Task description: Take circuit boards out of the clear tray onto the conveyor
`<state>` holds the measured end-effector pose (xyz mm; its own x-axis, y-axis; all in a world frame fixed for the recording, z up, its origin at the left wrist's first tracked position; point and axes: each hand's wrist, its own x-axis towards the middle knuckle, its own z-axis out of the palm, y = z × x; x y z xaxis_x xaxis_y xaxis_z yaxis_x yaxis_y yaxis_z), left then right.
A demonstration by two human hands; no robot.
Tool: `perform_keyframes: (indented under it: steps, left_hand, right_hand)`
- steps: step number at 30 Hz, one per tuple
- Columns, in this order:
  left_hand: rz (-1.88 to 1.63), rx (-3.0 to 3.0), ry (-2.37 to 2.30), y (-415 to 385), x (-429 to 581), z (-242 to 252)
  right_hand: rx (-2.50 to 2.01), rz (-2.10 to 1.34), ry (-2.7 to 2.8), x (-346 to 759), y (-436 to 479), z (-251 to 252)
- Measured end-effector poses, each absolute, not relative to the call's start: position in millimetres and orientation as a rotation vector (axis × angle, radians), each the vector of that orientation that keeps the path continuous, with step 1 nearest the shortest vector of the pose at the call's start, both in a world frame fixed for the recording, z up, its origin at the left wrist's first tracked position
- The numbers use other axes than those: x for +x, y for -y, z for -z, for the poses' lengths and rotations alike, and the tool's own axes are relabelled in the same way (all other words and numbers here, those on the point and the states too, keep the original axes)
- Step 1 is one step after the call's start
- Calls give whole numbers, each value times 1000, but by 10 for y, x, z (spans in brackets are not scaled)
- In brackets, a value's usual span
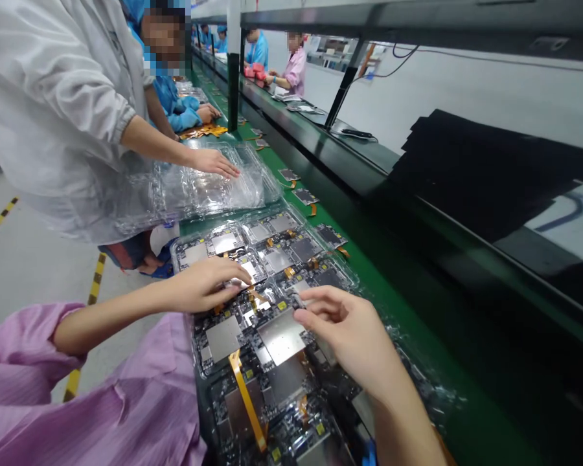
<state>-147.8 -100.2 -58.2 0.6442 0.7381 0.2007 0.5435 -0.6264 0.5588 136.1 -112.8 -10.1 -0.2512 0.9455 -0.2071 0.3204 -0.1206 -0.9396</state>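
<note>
A clear plastic tray (175, 249) holds rows of circuit boards with silver metal shields and orange flex cables. My left hand (216, 283) reaches over the tray's left side, fingers and thumb closed around the edge of a circuit board (249, 266). To its right, my right hand (342, 317) pinches the edge of another circuit board (282, 336) with a large silver shield; its lower fingers are curled and partly hidden. An orange flex cable (245, 395) lies across the boards nearer me.
Several boards with flex cables lie along the green conveyor belt (337, 249). A co-worker's hand (216, 162) rests on stacked clear plastic trays (175, 200) ahead. Dark posts and a rail (398, 188) border the right side. Other people sit farther along the line.
</note>
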Motion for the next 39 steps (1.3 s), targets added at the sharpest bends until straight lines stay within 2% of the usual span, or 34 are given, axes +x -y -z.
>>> perform_keyframes:
  steps: [6,12,16,19,21,24,26,29,34,39]
  left_hand:
    - [-486,2615,-797,1078,-1305,838]
    - [-550,2627,-934,1058,-1380,916]
    - [-644,2610,-1013,1035,-1462,852]
    - [-636,2603,-1011,1025,-1499,785]
    - [-694,2570,-1031,1015,-1542,745]
    - [-963,2405,-1205,997,-1674,724]
    - [-1199,2216,-1382,991,-1800,763]
    - [-1410,1955,-1577,1002,-1995,906]
    - [-1528,1695,-1793,1017,-2272,1240]
    - [-1852,1285,-1965,963,-2639,1822]
  right_hand:
    - [-1423,-1204,1429,1651,1158,-194]
    - [-1422,-1489,1544,1255,1031,385]
    - [-1476,-1464,1552,1102,970,681]
    - [-1538,-1262,1667,1106,1005,659]
    - [-1615,-984,1878,1105,1094,571]
    - [-1690,-491,2215,1069,1315,456]
    - [-1659,-318,2364,1033,1471,445]
    - [-1619,-224,2498,979,1621,526]
    - [-1673,-50,2536,890,1635,680]
    - [-1743,-156,2508,983,1490,467]
